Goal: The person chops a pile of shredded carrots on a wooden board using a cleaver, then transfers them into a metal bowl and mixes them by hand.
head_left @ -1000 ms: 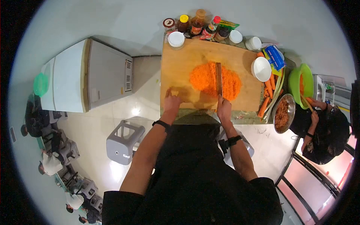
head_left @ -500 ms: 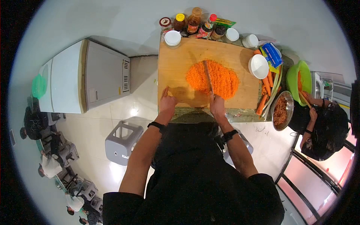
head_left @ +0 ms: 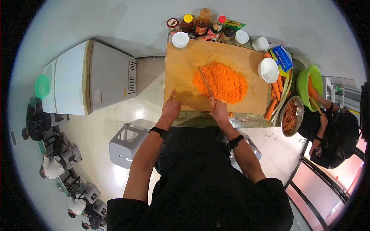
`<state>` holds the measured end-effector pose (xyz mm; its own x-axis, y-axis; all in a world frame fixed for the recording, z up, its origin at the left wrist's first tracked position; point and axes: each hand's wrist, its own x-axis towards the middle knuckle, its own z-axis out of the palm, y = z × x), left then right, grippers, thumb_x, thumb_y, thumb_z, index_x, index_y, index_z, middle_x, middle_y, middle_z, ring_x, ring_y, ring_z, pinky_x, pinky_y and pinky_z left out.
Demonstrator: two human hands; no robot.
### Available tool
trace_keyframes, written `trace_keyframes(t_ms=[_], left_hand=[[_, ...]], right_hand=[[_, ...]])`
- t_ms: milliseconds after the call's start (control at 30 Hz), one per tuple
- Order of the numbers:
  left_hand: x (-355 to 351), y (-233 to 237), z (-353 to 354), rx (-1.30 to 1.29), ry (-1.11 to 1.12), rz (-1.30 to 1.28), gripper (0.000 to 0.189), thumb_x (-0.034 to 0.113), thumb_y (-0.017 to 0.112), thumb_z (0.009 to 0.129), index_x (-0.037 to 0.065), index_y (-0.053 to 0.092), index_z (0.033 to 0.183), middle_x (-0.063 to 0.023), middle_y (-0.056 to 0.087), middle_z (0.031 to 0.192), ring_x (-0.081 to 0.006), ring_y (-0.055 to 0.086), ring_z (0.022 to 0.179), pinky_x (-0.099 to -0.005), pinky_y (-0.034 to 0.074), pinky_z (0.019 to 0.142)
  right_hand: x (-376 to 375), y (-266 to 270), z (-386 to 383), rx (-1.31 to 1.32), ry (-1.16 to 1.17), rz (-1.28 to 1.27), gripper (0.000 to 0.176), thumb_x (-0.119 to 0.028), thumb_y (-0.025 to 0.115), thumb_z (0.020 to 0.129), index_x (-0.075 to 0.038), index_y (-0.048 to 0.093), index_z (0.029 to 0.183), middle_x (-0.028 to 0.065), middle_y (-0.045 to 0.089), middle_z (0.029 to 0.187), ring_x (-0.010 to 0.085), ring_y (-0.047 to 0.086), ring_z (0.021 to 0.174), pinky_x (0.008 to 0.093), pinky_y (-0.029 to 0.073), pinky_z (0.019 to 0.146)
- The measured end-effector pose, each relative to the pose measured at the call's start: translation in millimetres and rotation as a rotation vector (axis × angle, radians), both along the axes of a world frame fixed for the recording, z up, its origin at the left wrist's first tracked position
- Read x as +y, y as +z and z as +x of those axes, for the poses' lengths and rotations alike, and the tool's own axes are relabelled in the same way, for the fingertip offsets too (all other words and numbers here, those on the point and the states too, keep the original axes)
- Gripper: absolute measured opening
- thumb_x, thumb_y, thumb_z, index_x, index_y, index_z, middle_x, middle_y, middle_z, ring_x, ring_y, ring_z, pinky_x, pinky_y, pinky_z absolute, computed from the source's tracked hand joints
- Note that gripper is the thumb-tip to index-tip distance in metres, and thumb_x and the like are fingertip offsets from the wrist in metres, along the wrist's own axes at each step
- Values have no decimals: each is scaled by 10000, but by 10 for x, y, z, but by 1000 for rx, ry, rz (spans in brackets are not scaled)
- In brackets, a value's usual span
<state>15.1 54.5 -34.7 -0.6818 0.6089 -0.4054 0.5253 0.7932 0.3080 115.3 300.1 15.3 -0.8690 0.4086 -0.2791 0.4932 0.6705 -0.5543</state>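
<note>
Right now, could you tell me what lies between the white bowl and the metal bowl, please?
Carrots and pale green stalks, as the head view shows.

Behind the fingers of the left hand (head_left: 171, 109), a dark, narrow wristband (head_left: 158, 132); behind those of the right hand (head_left: 220, 111), a chunkier black wristband (head_left: 235, 141). Farthest from the fingers, a plain black short-sleeved cloth top (head_left: 216, 188).

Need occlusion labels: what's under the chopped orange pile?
Wooden board shows all around the chopped orange pile; what's directly beneath is covered. The knife in the right hand crosses the pile's left part, hiding a strip.
</note>
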Motion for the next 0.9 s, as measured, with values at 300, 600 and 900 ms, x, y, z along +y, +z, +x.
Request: trace_keyframes(t_ms=[300, 600, 900], left_hand=[[15, 169, 27, -39, 97, 77, 271, 251, 539, 907, 56, 724, 873, -176, 388, 1493, -257, 548, 1236, -445, 522, 915], [-113, 411, -19, -4, 194, 295, 157, 163, 569, 902, 47, 602, 1002, -168, 504, 1337, -356, 594, 1111, -451, 540, 872], [-55, 469, -45, -10, 103, 143, 260, 25, 558, 834, 86, 591, 1084, -164, 391, 1459, -327, 461, 1303, -419, 545, 912]], right_hand=[[-83, 83, -17, -114, 113, -16, 438, -355, 532, 967, 50, 633, 837, 310, 609, 740, 499, 606, 747, 559, 485, 696], [2, 56, 28, -223, 135, 4, 489, -452, 510, 956, 16, 643, 1003, 283, 657, 801, 488, 638, 774, 562, 514, 738], [90, 137, 53, -134, -45, -67, 470, -384, 527, 975, 46, 614, 804, 316, 600, 736, 486, 607, 748, 536, 475, 651]])
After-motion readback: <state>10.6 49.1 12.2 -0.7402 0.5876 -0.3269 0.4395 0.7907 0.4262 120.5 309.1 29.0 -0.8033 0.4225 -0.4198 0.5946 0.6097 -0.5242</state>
